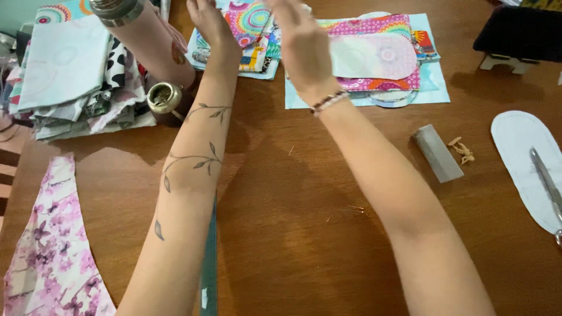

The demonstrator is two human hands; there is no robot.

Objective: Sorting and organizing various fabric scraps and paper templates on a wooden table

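While both forearms stretch away from the camera across a brown wooden table [281, 234], a broad bare patch of wood lies open between and below them; clutter crowds only the far and side edges. At the far left sits one tall stack of folded fabrics [76, 76], beside a pink cylindrical flask [149, 41] lying on a slant and one small round metal cup [165, 98]. One pink floral fabric piece [52, 251] runs off the near left edge. Along the far edge lie two heaps of bright patterned fabric cutouts [374, 58], rounded oblong shapes whose long axes run left to right. The left hand [208, 17] and right hand [298, 41] hover above these, both blurred and cut by the top edge; I cannot tell whether the fingers are spread or pinching anything. At the right edge lies one white oblong cutout [518, 152], long axis pointing away, with metal scissors [547, 181] lying on it. Nearer the centre is one grey chalk block [437, 153], angled.
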